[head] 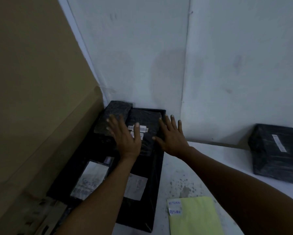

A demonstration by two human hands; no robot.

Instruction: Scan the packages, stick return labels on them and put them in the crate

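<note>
White walls corner a black crate [156, 160] of wrapped packages [143, 122]; both hands' fingers [172, 120] spread flat above.

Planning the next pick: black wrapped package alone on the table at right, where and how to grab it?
Take the black wrapped package by its left and right side faces, coming down from above with both hands. It is boxy, sits flat, and stands clear of the black crate. Keep palms off the white label on top.

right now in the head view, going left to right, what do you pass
cardboard sheet → black crate with the left hand and right hand over it → yellow label sheet → loose black package
</note>
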